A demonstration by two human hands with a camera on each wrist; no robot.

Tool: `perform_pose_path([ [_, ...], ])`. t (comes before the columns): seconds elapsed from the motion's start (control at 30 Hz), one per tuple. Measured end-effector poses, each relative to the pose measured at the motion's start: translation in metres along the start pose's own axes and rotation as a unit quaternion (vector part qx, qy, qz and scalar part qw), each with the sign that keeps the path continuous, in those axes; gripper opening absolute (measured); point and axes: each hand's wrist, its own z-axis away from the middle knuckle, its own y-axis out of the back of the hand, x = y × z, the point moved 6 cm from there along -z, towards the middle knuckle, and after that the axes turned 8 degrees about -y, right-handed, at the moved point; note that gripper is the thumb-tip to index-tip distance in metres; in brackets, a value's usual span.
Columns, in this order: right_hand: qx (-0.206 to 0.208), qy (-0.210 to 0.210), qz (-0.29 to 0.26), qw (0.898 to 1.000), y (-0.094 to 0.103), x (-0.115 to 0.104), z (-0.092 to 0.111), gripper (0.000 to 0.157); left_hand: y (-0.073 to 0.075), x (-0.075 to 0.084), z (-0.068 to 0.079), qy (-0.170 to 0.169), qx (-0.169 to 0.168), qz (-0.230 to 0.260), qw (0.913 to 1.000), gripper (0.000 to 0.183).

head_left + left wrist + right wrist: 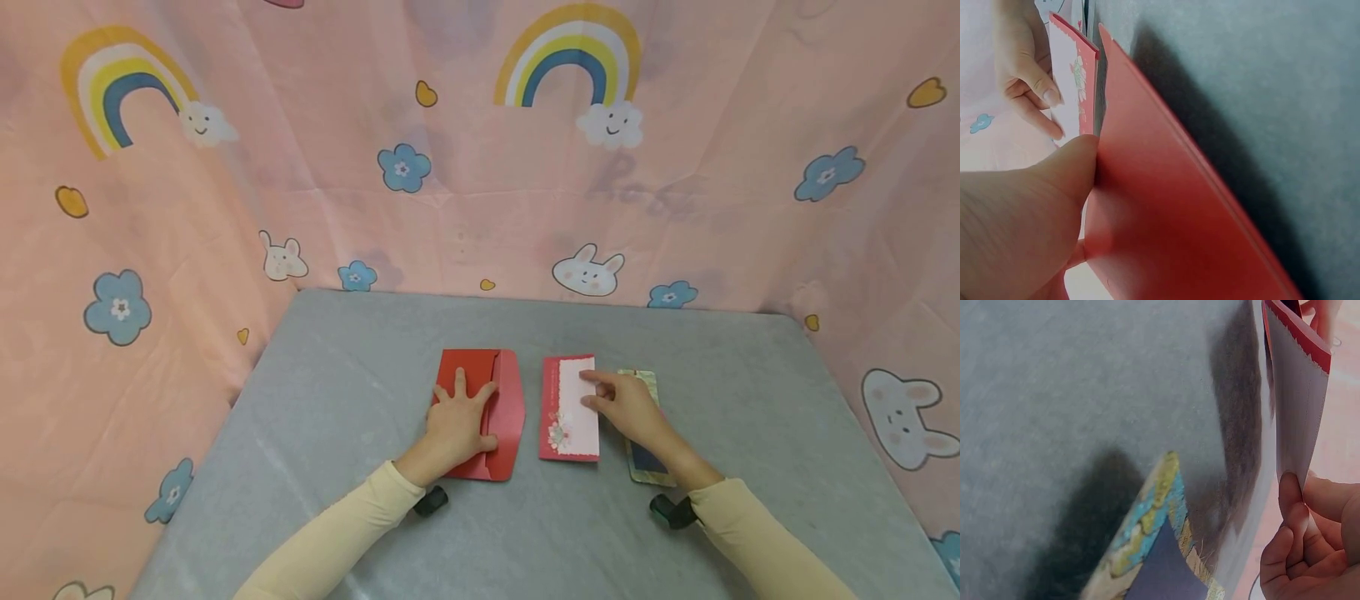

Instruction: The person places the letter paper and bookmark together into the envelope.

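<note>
Though lettering (555, 387) on the flowered card (576, 417) was too small to read, the right hand (628, 407) pinched its paper edge over grey cloth (352, 383), beside a smooth red envelope (508, 412) under the left hand (456, 417), fingers spread

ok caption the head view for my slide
Left hand spread on a red envelope, right hand pinching a floral card.

Outward of the left hand (459, 421), bare table (337, 400) leaves room to pass; between it and the right hand (628, 406), envelope (512, 417) and card (573, 421) leave only a narrow strip; beneath the right hand, a panel (649, 468) obstructs.
</note>
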Motion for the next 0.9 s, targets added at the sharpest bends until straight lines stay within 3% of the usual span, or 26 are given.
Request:
perform_pose_path([
  [0.4, 0.0, -0.002, -0.01, 1.0, 0.002, -0.009, -0.001, 0.045, -0.001, 0.0, 0.0, 0.002, -0.006, -0.009, 0.9999, 0.085],
  [0.9, 0.008, 0.025, -0.047, 0.999, -0.005, -0.025, -0.004, 0.042, -0.001, -0.001, 0.0, 0.001, 0.003, -0.002, 1.0, 0.085],
])
